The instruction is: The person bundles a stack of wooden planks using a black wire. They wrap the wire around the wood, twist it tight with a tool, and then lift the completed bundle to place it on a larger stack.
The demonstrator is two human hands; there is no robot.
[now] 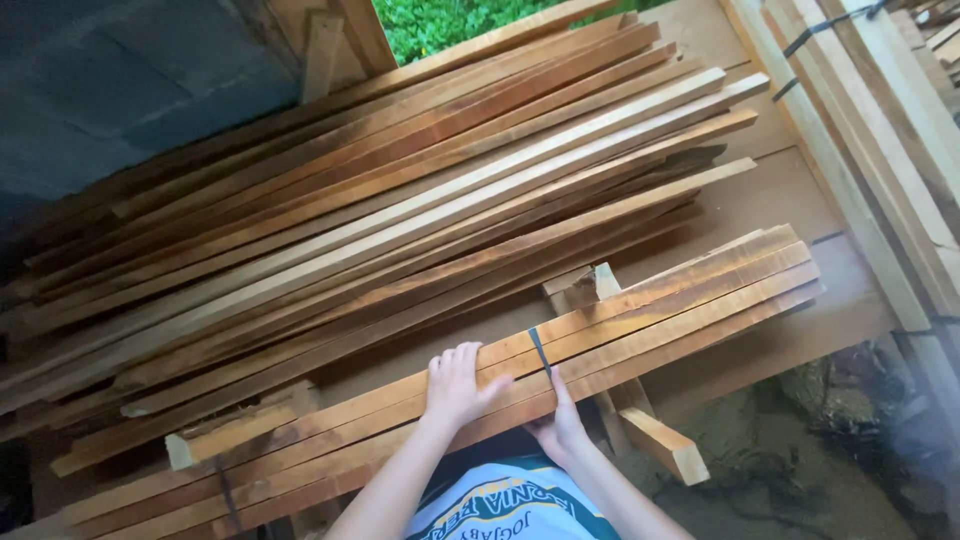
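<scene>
Wide wooden platform (790, 200) carried everything, boards running L to R, bare at the right end. On it lay a big loose pile of long thin wood strips (400, 190), fanned out w/ uneven ends. Near edge: a smaller strapped bundle of strips (690, 295), propped on short wood blocks (665, 445), one block (590, 285) poking up behind it.

right hand (560, 430) fingers hidden under slat bundle (640, 320), bundle's left end cut off
</scene>
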